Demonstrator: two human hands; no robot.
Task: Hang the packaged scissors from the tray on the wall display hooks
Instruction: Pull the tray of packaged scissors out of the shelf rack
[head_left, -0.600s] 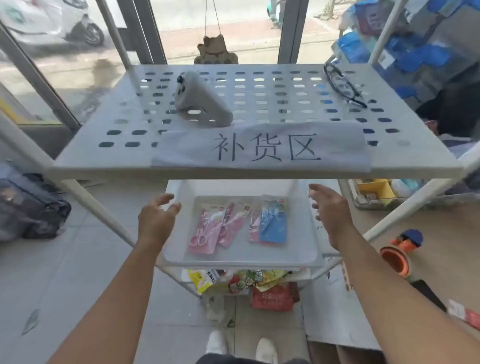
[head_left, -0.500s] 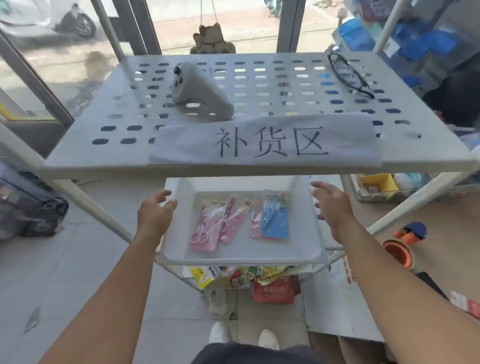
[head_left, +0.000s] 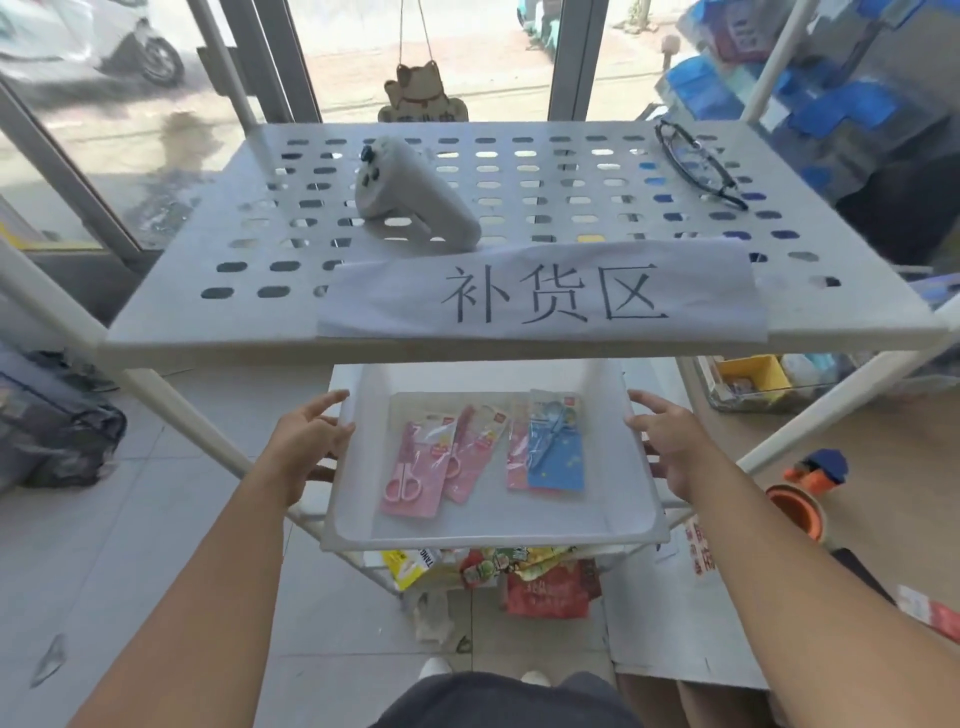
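A white plastic tray (head_left: 483, 535) sits on the rack's lower level, under the top shelf. In it lie several packaged scissors: two pink packs (head_left: 415, 478) on the left, and a blue pack (head_left: 556, 452) overlapping another pink one on the right. My left hand (head_left: 306, 447) grips the tray's left rim, fingers on top and thumb beneath. On the right rim my right hand (head_left: 670, 441) holds on the same way. No wall display hooks are in view.
The perforated white top shelf (head_left: 519, 218) overhangs the tray and carries a grey controller (head_left: 410, 202), black glasses (head_left: 696, 166) and a paper sign (head_left: 545, 296). Snack packets (head_left: 524, 577) lie below the tray. An orange tape dispenser (head_left: 800, 504) rests on the floor at right.
Both hands have closed in from beside the tray onto its left and right rims. The view has tilted slightly downward.
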